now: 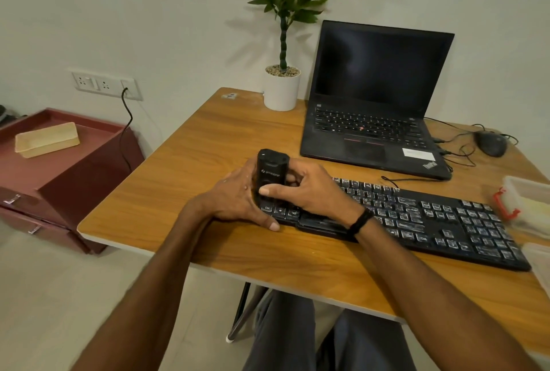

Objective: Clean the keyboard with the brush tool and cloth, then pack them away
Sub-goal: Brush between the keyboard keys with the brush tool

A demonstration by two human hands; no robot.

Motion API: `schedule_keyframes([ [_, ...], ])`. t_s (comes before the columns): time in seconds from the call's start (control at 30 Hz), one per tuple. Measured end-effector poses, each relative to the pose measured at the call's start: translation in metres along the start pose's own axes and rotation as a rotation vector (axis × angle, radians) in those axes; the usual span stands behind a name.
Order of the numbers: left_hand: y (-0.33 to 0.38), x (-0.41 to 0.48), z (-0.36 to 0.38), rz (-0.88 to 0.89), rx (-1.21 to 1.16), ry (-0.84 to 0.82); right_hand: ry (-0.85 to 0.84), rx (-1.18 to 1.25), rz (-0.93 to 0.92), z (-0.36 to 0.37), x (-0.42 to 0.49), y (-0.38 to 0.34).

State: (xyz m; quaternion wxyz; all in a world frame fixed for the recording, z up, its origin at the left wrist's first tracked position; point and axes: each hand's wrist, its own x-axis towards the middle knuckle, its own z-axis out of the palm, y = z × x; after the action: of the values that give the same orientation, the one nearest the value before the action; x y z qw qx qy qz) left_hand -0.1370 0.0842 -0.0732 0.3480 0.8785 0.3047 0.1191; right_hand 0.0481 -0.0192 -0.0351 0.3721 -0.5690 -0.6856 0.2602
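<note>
Left hand (pixel 235 195) and right hand (pixel 312 189) both grasp black brush tool (pixel 270 174), upright over left end of keyboard (pixel 431 221). Right thumb across tool's front. Keyboard lies on wooden tabletop (pixel 208 147). Clear plastic box (pixel 526 201) at keyboard's right end. Beyond: open laptop (pixel 375 96), screen dark; mouse (pixel 491 142) to its right; potted plant (pixel 281 90) to its left.
</note>
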Motion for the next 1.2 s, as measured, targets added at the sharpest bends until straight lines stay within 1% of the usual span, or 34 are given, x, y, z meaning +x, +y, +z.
schedule_keyframes([
  [0.07, 0.0, 0.0, 0.0, 0.008, -0.003, 0.008, -0.002, -0.058, -0.005, 0.003, 0.004, -0.006],
  [0.17, -0.005, -0.001, 0.002, -0.008, -0.051, 0.003, 0.062, -0.272, 0.013, -0.014, 0.007, -0.007],
  [0.23, -0.005, 0.0, 0.005, -0.012, -0.044, -0.004, 0.061, -0.233, 0.041, -0.021, 0.003, -0.003],
  [0.37, -0.002, 0.002, 0.002, 0.012, -0.009, 0.013, -0.047, -0.069, -0.001, -0.003, 0.003, -0.002],
  [0.4, -0.004, 0.003, 0.002, 0.005, -0.007, 0.014, -0.051, -0.07, 0.0, -0.004, 0.004, -0.003],
  [0.53, -0.01, 0.001, 0.003, -0.029, -0.02, 0.012, -0.025, -0.203, 0.055, -0.023, 0.007, -0.005],
  [0.6, -0.002, 0.0, 0.003, -0.013, 0.003, 0.012, -0.054, -0.181, 0.03, -0.014, 0.008, -0.008],
  [0.7, 0.001, 0.002, 0.001, 0.062, 0.017, -0.005, -0.083, -0.128, -0.014, 0.003, 0.011, -0.01],
  [0.77, -0.002, 0.001, 0.001, 0.036, -0.028, 0.012, -0.034, -0.139, 0.005, -0.007, 0.012, -0.009],
  [0.87, -0.005, 0.001, 0.004, -0.01, -0.072, -0.006, 0.102, -0.178, 0.041, -0.021, 0.007, 0.001],
  [0.9, -0.003, 0.001, 0.003, -0.011, -0.07, -0.011, 0.097, -0.15, 0.048, -0.021, 0.005, 0.003],
  [1.0, -0.001, 0.001, 0.001, -0.003, -0.064, 0.01, -0.021, -0.059, 0.042, -0.009, 0.005, 0.002],
  [1.07, -0.001, 0.0, 0.002, -0.002, -0.065, 0.019, -0.005, -0.052, 0.049, -0.008, 0.008, -0.001],
  [1.13, -0.001, -0.001, 0.002, -0.005, -0.063, 0.012, 0.062, -0.12, 0.036, -0.011, 0.01, -0.001],
  [1.2, -0.003, 0.001, 0.002, -0.023, -0.068, 0.0, 0.078, -0.14, 0.018, -0.013, 0.008, 0.0],
])
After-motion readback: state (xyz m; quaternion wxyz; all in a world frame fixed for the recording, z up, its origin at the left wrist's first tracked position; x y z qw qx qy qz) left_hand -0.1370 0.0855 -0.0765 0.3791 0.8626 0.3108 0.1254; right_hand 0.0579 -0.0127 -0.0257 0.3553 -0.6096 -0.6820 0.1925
